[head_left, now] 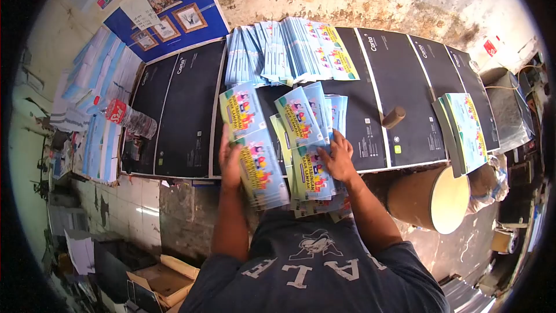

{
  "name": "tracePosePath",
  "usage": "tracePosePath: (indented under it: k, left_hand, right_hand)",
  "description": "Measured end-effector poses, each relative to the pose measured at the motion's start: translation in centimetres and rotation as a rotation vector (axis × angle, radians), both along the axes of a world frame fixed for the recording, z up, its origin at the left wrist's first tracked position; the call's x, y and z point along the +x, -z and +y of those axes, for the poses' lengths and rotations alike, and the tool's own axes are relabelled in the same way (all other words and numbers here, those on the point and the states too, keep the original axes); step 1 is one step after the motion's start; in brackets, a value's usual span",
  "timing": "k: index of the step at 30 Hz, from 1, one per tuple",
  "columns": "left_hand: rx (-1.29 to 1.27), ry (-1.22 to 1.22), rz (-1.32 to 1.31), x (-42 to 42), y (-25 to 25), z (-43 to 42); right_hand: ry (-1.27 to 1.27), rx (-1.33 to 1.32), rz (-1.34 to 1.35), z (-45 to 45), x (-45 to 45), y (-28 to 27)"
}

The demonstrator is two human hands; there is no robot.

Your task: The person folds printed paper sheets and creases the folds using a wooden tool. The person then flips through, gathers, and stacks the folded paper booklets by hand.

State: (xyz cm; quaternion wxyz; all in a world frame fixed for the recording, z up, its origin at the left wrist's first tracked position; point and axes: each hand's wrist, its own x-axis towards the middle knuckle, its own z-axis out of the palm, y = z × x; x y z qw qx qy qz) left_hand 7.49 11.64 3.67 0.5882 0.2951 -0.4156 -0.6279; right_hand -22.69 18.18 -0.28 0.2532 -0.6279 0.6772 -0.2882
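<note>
My left hand grips the left edge of a sheaf of printed booklets with colourful cartoon figures on blue and yellow covers. This sheaf tilts over the table's front edge, close to my body. On the right, my right hand closes on the right edge of another pile of the same booklets, its fingers bent over the top cover. More loose booklets lie fanned out just beyond that hand. The undersides of both sheaves are hidden.
A long row of stacked booklets stands at the back of the black-covered table. A brown cylinder and another booklet stack are to the right. A plastic bottle lies left. Below right is a round drum.
</note>
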Motion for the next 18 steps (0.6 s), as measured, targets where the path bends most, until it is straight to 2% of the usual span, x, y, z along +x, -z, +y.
tracePosePath:
  k: [3,5,9,11,13,15,16,17,18]
  left_hand:
    - [-0.072,-0.004,-0.161,-5.3,2.1,0.2]
    - [-0.095,0.034,-0.303,-8.6,3.2,0.7]
    - [-0.014,0.021,-0.386,-8.8,3.6,1.2]
    - [-0.093,-0.069,-0.311,-6.2,4.8,0.3]
    - [0.129,-0.069,-0.136,-2.8,2.5,0.5]
    - [0.055,-0.004,-0.004,0.5,1.0,-0.1]
    - [0.038,0.102,0.158,0.7,-0.7,0.1]
    - [0.04,0.102,0.158,0.2,-0.2,0.0]
    - [0.033,0.068,0.045,-1.1,0.9,0.1]
  right_hand:
    - [0.0,0.003,0.037,-0.2,0.1,0.0]
    - [0.025,0.03,-0.047,-0.1,0.2,-0.6]
    - [0.023,0.047,0.014,0.2,0.7,-2.2]
    - [0.024,0.071,0.024,0.0,0.6,-1.6]
    - [0.02,0.04,-0.033,0.0,0.3,-1.2]
    - [0.018,-0.013,-0.04,0.0,0.1,-0.3]
    - [0.016,-0.013,-0.04,0.0,0.1,-0.2]
    - [0.013,-0.014,-0.039,-0.1,0.1,-0.1]
    - [0.009,-0.011,-0.038,0.0,0.3,-0.6]
